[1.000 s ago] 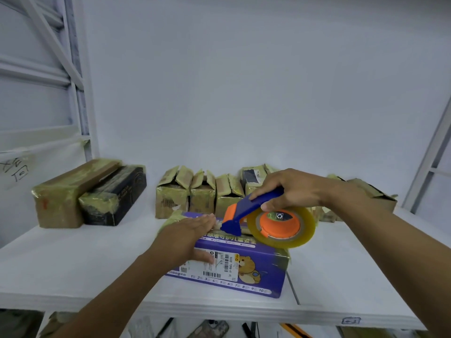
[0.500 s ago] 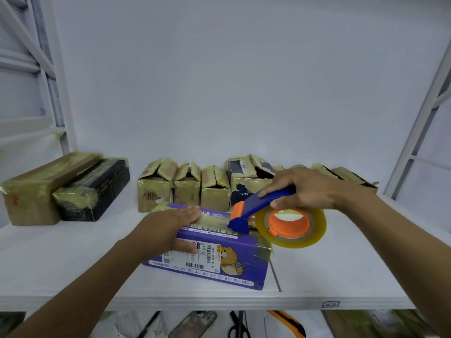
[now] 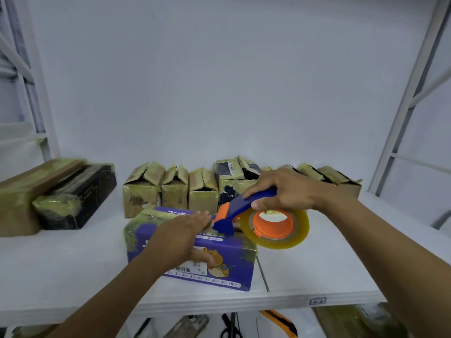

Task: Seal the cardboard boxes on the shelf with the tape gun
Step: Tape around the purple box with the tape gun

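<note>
A purple printed box with a cartoon bear lies near the front edge of the white shelf. My left hand lies flat on its top, fingers straight, thumb down the front face. My right hand grips the blue handle of the tape gun. Its blade end touches the box top just right of my left fingertips. The orange spool with its clear tape roll hangs over the box's right end.
A row of several small taped cardboard boxes with raised flaps stands along the back wall. A long brown box and a black box lie at the left. Metal uprights frame both sides. Scissors lie on the lower shelf.
The view has drifted, so everything sits lower and further left. The tape gun has moved slightly right along the box top. My left hand stays pressed on the box.
</note>
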